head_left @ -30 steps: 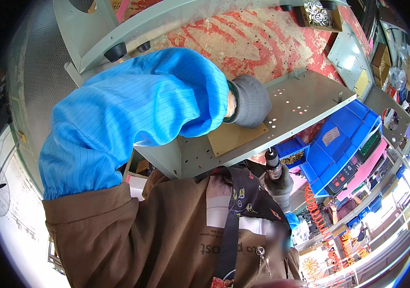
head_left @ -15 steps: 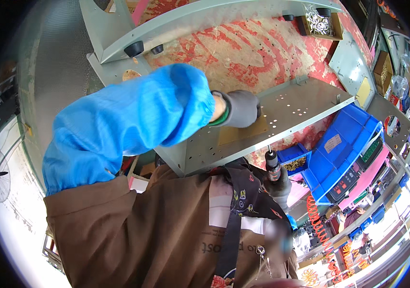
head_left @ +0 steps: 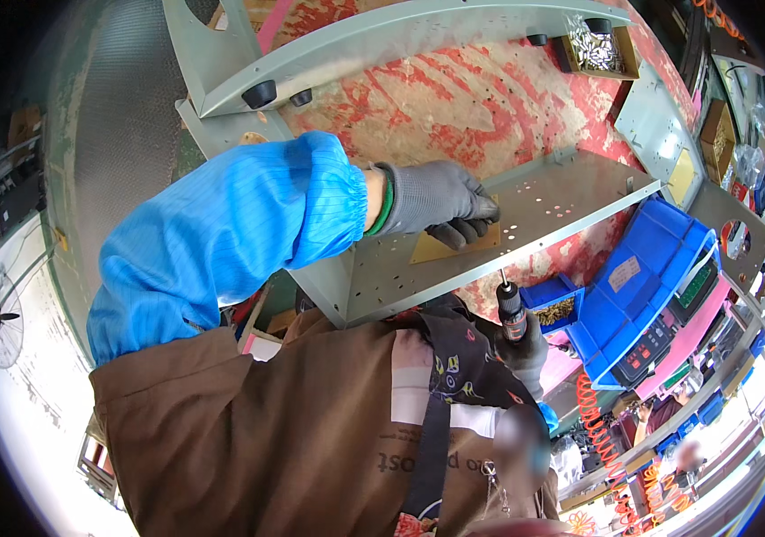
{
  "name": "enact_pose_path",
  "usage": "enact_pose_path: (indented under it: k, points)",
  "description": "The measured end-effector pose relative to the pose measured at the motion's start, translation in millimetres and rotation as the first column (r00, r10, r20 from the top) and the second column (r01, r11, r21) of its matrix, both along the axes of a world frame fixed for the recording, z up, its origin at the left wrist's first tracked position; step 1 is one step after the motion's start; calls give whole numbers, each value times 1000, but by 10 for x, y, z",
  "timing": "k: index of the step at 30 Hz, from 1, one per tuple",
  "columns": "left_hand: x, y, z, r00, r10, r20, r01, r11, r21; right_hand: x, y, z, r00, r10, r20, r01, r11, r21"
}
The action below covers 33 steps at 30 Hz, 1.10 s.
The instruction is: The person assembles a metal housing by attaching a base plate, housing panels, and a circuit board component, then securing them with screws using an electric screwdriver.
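Note:
My left hand [head_left: 443, 204], in a grey glove below a blue sleeve, is above a grey metal panel [head_left: 570, 201] with many small holes. Its fingers are curled together; whatever they may pinch is hidden. Under them lies a flat yellow-brown square [head_left: 459, 248] on the panel. At the near edge my right hand [head_left: 524, 353], also gloved in grey, is wrapped round a black electric screwdriver [head_left: 510, 309]. The bit points away from me, close to the panel's front flange.
Beside the screwdriver stands a small blue bin [head_left: 557, 309] of brass-coloured screws, against a larger blue crate [head_left: 646, 277]. A long grey metal frame [head_left: 418, 40] with black feet lies across the far side. A cardboard box [head_left: 599, 55] holds silvery parts. A red coiled hose [head_left: 599, 430] hangs right.
My left hand has drawn back slightly to the left, and its curled fingers now show from the side. My right hand keeps the screwdriver near the panel edge. The view has shifted a little.

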<state>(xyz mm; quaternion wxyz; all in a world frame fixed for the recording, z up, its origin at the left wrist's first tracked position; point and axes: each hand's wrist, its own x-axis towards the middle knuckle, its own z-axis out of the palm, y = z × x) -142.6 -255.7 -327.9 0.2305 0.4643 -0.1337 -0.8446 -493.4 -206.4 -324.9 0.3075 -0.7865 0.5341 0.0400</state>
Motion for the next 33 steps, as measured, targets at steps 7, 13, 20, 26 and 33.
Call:
enact_pose_path:
  k: [7, 13, 20, 26, 33]
  points:
    - [18, 75, -188, 979, 72, -193, -81, 996, -41, 56, -32, 76, 1000, 2, -18, -1, 999, 34]
    - [3, 40, -141, 994, 22, -108, -35, 993, -115, 74, -53, 92, 1000, -3, 12, 2, 999, 48]
    - [-96, 7, -105, 910, -146, 389, 291, 891, -347, 91, -28, 155, 999, -34, -24, 36, 998, 56]
    - [-171, 71, 2, 739, -100, 666, 487, 763, -425, 122, -25, 196, 1000, -9, -16, 10, 998, 58]
    - [-223, 48, 12, 735, -48, 676, 443, 789, -426, 45, 15, 188, 997, -10, -79, 11, 1000, 15]
